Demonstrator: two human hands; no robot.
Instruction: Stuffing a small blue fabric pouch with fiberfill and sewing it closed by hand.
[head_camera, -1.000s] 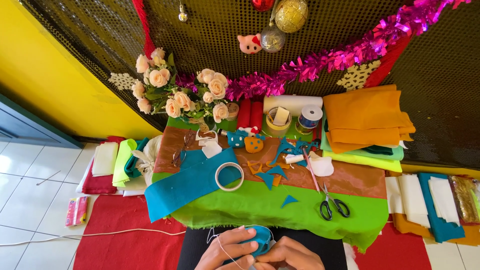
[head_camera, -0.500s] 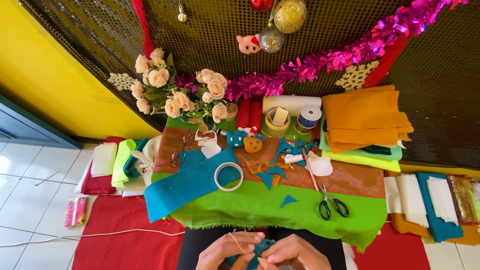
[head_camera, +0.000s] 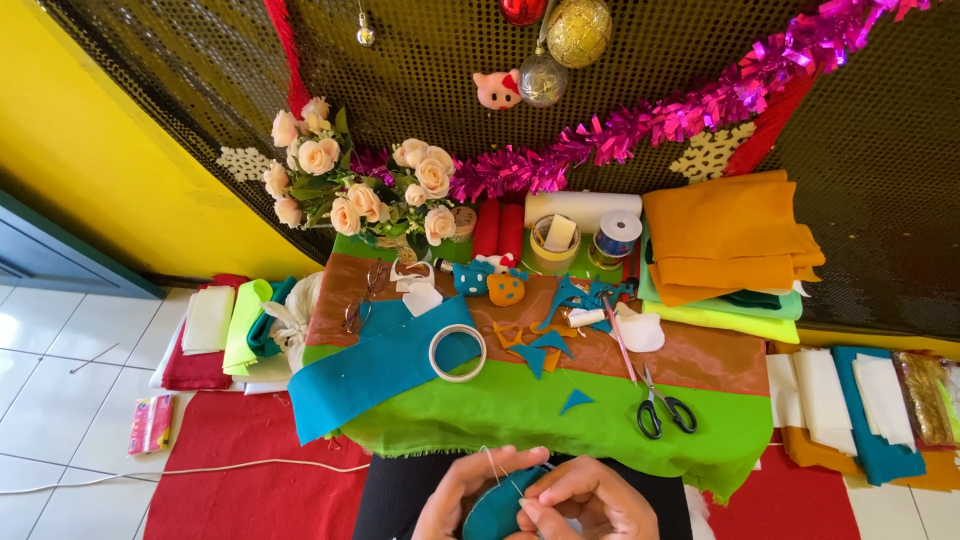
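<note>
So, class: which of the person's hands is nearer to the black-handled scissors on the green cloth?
The right hand: it is just below and slightly left of the scissors. The left hand lies farther left, on the other side of the teal felt piece both hands hold.

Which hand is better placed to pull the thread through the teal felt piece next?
Probably the right hand: its fingertips pinch at the edge of the teal felt piece where the thread rises, while the left hand cups and steadies the felt.

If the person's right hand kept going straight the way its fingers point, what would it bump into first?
The right hand points leftward across the body, so it would first meet the teal felt piece it already touches, with the left hand just beyond. Depth is hard to judge.
</note>
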